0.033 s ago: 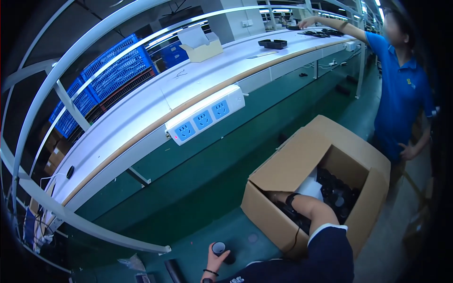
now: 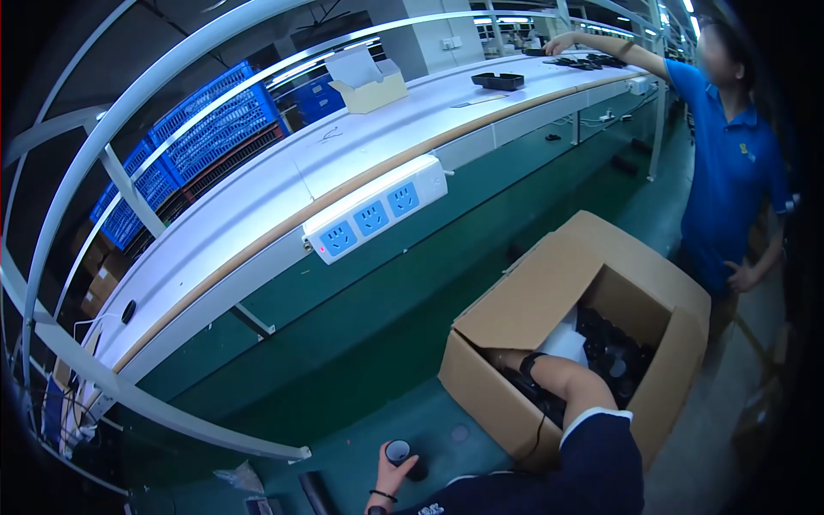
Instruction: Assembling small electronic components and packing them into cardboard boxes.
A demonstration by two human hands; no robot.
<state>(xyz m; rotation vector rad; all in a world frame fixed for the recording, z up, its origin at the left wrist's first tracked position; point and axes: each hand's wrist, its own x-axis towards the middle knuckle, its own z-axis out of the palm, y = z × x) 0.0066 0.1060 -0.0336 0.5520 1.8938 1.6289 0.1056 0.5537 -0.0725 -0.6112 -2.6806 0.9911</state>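
Note:
My left hand, low in the view, is wrapped round a short black open-ended cylinder; its pale round opening faces up. My right arm reaches into a large open cardboard box. Only the back of my right hand shows beyond a dark wristband, and its fingers are hidden under the flap and among the contents. Many black round parts fill the box, with a piece of white wrapping beside them.
A long white workbench carries a power strip, an open carton and a black tray. Beyond the box stands a person in a blue shirt, one hand on the bench. A black tube lies near my left hand.

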